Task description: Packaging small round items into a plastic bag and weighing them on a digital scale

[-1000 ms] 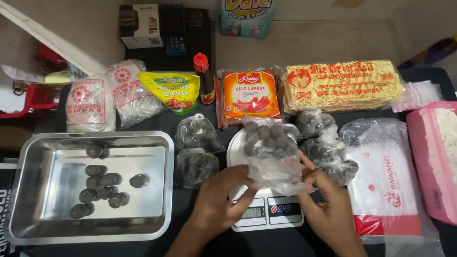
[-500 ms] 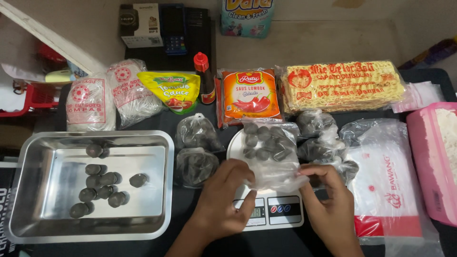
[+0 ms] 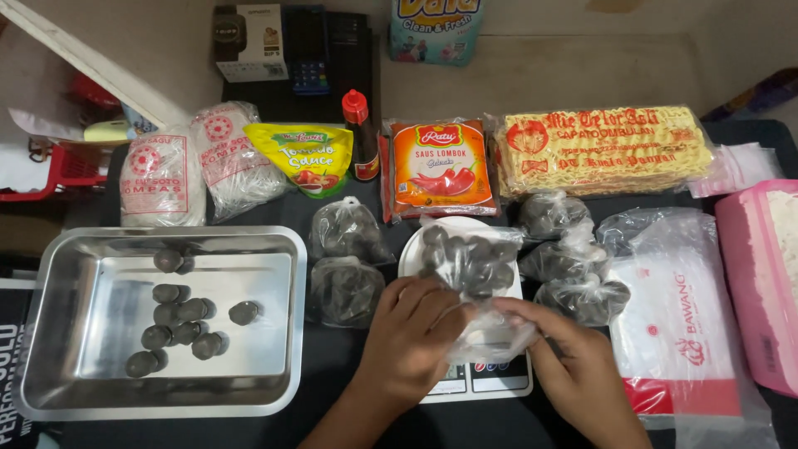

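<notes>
Lowered onto the scale [image 3: 486, 378], our clear bag [image 3: 475, 274] of dark balls; left hand [image 3: 411, 341] and right hand [image 3: 573, 366] fingers pinch its neck

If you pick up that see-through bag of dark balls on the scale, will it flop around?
Probably floppy: the clear bag is thin, crinkled plastic, gathered between the left hand and right hand. It would likely sag, since the round balls inside sit loose. Spilled ones might roll, like those in the metal tray.
</notes>
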